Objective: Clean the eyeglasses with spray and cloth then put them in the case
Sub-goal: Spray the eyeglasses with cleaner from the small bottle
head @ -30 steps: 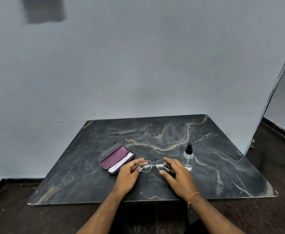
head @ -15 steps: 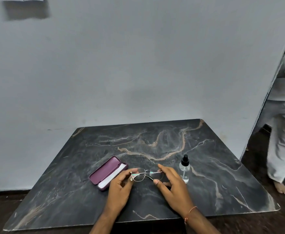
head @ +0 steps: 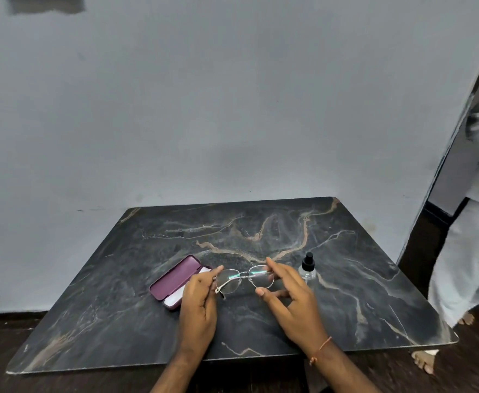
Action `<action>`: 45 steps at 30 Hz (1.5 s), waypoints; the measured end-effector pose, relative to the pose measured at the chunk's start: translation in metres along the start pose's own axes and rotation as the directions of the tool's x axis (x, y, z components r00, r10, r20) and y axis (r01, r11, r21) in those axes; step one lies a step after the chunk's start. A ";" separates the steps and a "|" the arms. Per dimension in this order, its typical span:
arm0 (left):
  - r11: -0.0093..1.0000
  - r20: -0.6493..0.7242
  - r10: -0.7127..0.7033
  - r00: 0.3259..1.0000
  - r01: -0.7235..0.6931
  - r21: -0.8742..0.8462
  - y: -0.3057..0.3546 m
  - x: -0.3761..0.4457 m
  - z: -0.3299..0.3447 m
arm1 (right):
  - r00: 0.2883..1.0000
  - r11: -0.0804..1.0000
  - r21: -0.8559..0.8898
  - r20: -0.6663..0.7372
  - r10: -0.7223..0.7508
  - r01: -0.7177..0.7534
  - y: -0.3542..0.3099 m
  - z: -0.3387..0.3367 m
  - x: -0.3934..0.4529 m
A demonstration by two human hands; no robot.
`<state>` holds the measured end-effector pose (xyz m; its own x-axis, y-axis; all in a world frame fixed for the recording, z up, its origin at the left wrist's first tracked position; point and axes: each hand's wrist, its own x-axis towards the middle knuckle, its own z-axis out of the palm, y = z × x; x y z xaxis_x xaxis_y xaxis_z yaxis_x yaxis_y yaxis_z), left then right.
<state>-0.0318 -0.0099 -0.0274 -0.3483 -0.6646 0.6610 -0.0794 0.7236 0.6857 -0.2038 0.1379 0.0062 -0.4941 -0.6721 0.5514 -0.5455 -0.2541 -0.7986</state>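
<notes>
Thin silver-rimmed eyeglasses are held just above the dark marble table, lenses facing me. My left hand pinches their left end, and my right hand holds the right lens rim between forefinger and thumb. An open maroon case with a white cloth inside lies just left of my left hand, partly hidden by it. A small clear spray bottle with a black cap stands right behind my right hand.
A grey wall rises close behind the table. At the far right a person in white clothes stands barefoot on the dark floor beside the table's right corner.
Both hands have lifted the eyeglasses off the table and tilted them up. The view has shifted, and the person at the right has come further into it.
</notes>
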 end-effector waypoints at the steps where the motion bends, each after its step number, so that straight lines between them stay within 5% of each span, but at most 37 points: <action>1: 1.000 -0.011 0.006 1.000 -0.006 0.026 0.001 -0.001 0.000 | 1.000 1.000 0.009 0.009 -0.001 0.001 -0.002 -0.001 0.000; 11: 0.995 -0.042 -0.024 0.999 0.028 0.100 -0.011 -0.005 0.002 | 0.985 0.947 0.273 0.083 0.152 -0.169 -0.009 0.003 -0.010; 21: 0.991 -0.018 -0.017 1.000 0.019 0.129 -0.019 -0.007 0.004 | 0.966 0.910 0.385 -0.138 0.220 -0.152 -0.010 0.020 -0.003; 27: 0.994 -0.029 0.004 1.000 0.000 0.107 -0.016 -0.006 0.003 | 0.987 0.999 0.012 -0.149 0.053 -0.052 -0.004 0.009 0.002; 32: 0.996 -0.004 0.031 1.000 -0.031 0.080 -0.002 -0.007 -0.002 | 0.987 0.958 -0.282 -0.131 -0.097 0.057 -0.002 0.000 0.008; 45: 0.996 0.133 0.074 0.988 -0.080 0.047 0.012 -0.012 -0.007 | 0.989 0.928 -0.373 -0.138 -0.061 0.005 0.001 -0.006 0.014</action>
<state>-0.0226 0.0056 -0.0246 -0.4741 -0.5789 0.6634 -0.0950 0.7827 0.6151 -0.2153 0.1320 0.0142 -0.5488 -0.5529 0.6270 -0.7612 0.0204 -0.6482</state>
